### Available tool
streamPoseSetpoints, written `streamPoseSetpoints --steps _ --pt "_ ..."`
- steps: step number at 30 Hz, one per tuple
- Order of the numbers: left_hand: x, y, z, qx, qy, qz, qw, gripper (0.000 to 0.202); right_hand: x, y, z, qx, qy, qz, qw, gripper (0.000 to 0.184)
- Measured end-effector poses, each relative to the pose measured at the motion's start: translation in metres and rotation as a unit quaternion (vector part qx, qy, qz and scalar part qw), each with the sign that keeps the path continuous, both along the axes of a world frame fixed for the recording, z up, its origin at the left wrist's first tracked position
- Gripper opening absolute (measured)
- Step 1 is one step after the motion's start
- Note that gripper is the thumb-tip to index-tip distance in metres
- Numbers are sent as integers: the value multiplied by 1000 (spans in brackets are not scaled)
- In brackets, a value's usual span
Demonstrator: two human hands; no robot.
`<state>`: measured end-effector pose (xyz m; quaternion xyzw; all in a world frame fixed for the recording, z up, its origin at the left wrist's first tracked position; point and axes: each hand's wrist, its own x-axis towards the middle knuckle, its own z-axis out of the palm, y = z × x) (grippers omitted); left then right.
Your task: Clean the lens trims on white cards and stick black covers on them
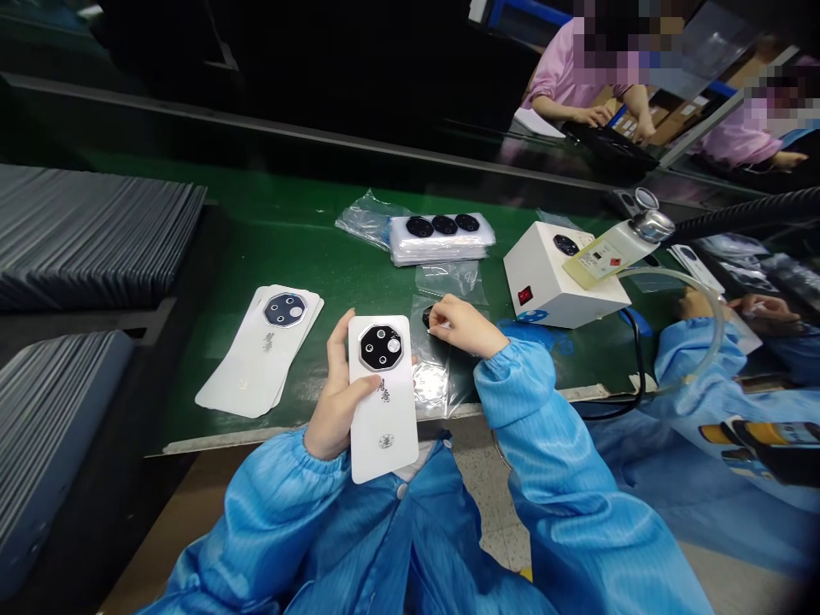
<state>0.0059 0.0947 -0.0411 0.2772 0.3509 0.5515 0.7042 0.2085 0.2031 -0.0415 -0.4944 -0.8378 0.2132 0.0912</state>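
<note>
My left hand (333, 406) grips a white phone back cover (384, 448) with its thumb on the face. A black eight-sided camera lens cover (380, 346) sits near its top, with dark lettering below. To the right, my right hand (466, 325) is closed in a pinch over a clear plastic bag (436, 376). A small black piece (427, 317) shows at its fingertips, mostly hidden by them. On the left of the green mat lies a fanned stack of similar white back covers (260, 367), the top one with a dark lens cover.
Behind my hands lies a plastic-wrapped stack of black lens covers (442, 243). A white box (554, 282) with a red switch carries a pump bottle (612, 252). Grey racks (90, 231) stand left. A co-worker's blue sleeve (695, 350) is at right; people in pink work beyond.
</note>
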Motion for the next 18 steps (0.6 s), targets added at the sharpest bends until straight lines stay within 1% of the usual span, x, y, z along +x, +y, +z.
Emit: streamPoseSetpoints --steps 4,6,12,14,16,17,18 --pt "-1 1 -3 0 -1 -2 1000 87 5 -12 -6 39 28 -6 999 2" --pt "-1 1 -3 -2 3 -1 1000 88 8 -18 -10 55 47 -9 997 3" --pt "-1 1 0 -24 30 3 999 87 11 -21 -23 67 128 -21 989 3" --pt "-1 1 3 -24 43 2 999 87 10 -22 -20 83 156 -35 984 1" --pt "-2 -1 7 -29 71 3 997 85 10 -26 -12 111 184 -51 975 3" --pt "-3 -2 8 -36 96 8 995 83 11 -29 -6 127 199 -59 970 4" --pt "-4 -2 8 -69 153 16 986 82 13 -31 1 143 211 -68 964 6"
